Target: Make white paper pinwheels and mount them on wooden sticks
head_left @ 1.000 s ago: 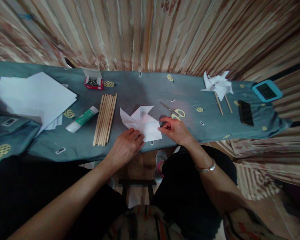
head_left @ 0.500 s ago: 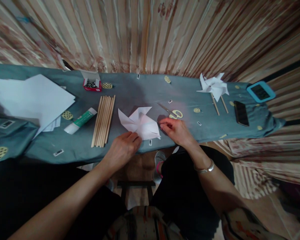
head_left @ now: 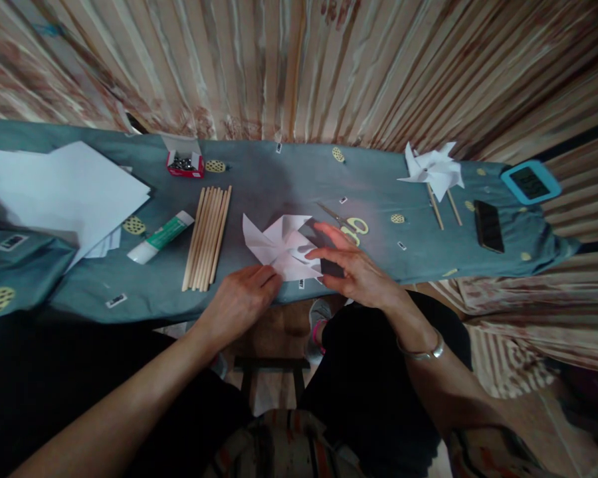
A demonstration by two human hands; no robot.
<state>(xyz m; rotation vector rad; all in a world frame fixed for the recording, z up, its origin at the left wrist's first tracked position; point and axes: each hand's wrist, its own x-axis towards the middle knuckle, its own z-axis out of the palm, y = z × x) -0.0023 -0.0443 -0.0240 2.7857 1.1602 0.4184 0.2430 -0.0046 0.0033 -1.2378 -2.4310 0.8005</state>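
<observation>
A white paper pinwheel [head_left: 282, 244] with folded blades is at the near edge of the table. My left hand [head_left: 252, 290] pinches its lower left edge between thumb and fingers. On the other side, my right hand [head_left: 351, 269] has its fingers spread around the right blades, the fingertips over or against the paper; I cannot tell whether they touch it. Yellow-handled scissors [head_left: 357, 226] lie just behind the right hand, partly covered by its fingers. Left of the pinwheel rests a row of several wooden sticks [head_left: 207, 239].
The cloth-covered table [head_left: 299, 186] also bears a stack of white paper [head_left: 64, 192], a glue stick [head_left: 160, 238] and a red box of metal pins [head_left: 185, 164]. To the right are a finished pinwheel [head_left: 433, 170] over two sticks, a phone [head_left: 489, 226] and a blue-framed timer [head_left: 531, 182]. Curtains hang behind.
My right hand has opened from a pinch beside the pinwheel and spread its fingers over the right blades. My left hand keeps its hold on the paper.
</observation>
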